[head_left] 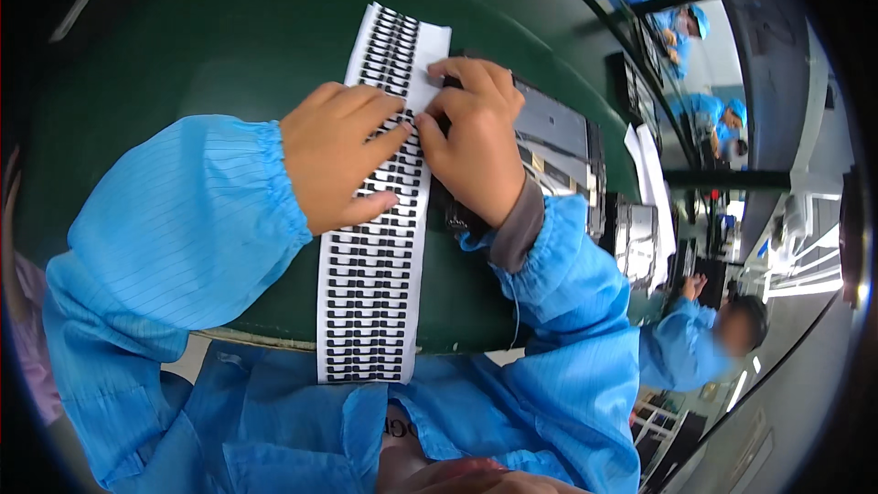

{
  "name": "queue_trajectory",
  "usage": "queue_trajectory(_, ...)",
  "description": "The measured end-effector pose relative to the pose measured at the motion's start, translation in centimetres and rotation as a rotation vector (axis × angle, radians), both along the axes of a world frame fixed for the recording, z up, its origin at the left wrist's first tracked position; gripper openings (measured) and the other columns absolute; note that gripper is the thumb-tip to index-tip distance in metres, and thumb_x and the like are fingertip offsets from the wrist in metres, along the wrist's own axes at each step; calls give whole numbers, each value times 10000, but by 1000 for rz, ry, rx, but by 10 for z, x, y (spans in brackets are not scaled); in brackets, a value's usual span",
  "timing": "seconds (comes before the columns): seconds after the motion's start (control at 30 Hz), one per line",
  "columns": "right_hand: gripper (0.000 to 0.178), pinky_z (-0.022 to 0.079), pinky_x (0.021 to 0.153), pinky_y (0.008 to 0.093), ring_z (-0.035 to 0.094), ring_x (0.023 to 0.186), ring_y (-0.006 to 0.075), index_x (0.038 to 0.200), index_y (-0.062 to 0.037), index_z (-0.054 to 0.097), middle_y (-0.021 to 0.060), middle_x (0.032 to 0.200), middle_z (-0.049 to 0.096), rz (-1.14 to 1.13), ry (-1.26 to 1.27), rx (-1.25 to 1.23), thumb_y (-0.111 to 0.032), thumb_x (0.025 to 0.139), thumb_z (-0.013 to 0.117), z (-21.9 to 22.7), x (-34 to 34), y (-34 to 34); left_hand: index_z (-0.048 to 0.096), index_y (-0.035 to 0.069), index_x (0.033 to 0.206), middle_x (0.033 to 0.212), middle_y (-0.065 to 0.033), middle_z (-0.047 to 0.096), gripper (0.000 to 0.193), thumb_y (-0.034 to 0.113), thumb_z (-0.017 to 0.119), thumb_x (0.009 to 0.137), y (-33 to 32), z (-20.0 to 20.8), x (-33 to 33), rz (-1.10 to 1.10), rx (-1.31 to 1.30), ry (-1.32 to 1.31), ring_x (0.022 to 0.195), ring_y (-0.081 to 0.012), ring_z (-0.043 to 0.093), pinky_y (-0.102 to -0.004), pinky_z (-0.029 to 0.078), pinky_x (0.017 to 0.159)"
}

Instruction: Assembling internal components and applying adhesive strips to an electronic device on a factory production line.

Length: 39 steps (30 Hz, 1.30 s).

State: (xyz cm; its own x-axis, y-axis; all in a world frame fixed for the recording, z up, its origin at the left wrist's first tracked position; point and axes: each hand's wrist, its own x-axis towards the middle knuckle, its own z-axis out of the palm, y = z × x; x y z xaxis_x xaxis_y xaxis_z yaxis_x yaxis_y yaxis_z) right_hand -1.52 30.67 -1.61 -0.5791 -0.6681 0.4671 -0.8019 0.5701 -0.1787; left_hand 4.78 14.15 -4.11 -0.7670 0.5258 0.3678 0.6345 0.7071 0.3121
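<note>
A long white backing sheet [370, 265] with rows of small black die-cut pieces runs lengthwise over the green table, its near end hanging past the edge toward my body. My left hand [343, 151] lies over the sheet's left side, fingers stretched and spread, fingertips touching the black pieces. At the sheet's right edge, my right hand [476, 133] has its thumb and a bent finger close together in a pinch. Whatever is between them is too small to tell. Another finger of that hand rests on the blank white strip.
Flat grey and black panels [553, 128] lie right of my right hand, partly hidden by it. Beyond them are a silvery device [636, 238] and white paper [651, 183]. A co-worker in blue [686, 343] sits at the right; others work farther off. The green table [229, 46] extends leftward.
</note>
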Motion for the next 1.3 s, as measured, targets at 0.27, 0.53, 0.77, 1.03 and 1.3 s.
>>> queue_trajectory(0.27, 78, 384, 794, 303, 513, 911, 200, 734, 4, 604, 96, 954, 588, -62, -630, -602, -73, 725, 602, 45, 0, 48, 471, 7, 1156, 1248, -198, 384, 560, 222, 638, 667, -2, 0, -4, -7, -32, -73, 1142, -362, 372, -443, 301, 958)
queue_trajectory(0.53, 40, 350, 848, 273, 486, 958, 181, 769, -8, 570, 105, 1026, 528, -236, -915, -535, -18, 732, 557, 52, 43, 159, 439, 44, 1185, 1263, -184, 387, 651, 63, 682, 582, 11, 25, 1, -92, -37, -18, 1155, -357, 377, -495, 273, 953)
queue_trajectory(0.77, 27, 333, 849, 340, 463, 961, 269, 645, -11, 537, 140, 1036, 517, 51, -837, -369, 5, 623, 544, 31, 37, 141, 562, -24, 979, 1082, -148, 532, 475, 71, 678, 528, 76, 15, 6, -460, 161, 119, 907, -282, 529, -403, 421, 743)
queue_trajectory(1.03, 38, 324, 839, 351, 429, 956, 288, 603, -11, 516, 143, 1030, 506, -12, -703, -244, 3, 586, 547, 26, 34, 135, 619, -16, 821, 956, -95, 598, 277, 22, 647, 549, 80, 8, 7, -388, 172, 151, 832, -227, 548, -350, 437, 692)
queue_trajectory(1.3, 45, 369, 781, 306, 446, 992, 254, 651, 4, 508, 162, 1094, 466, 4, -663, -140, 15, 613, 529, 30, 36, 131, 612, -46, 800, 980, -138, 569, 233, 66, 572, 600, 72, 12, 5, -439, 137, 180, 852, -242, 531, -330, 432, 718)
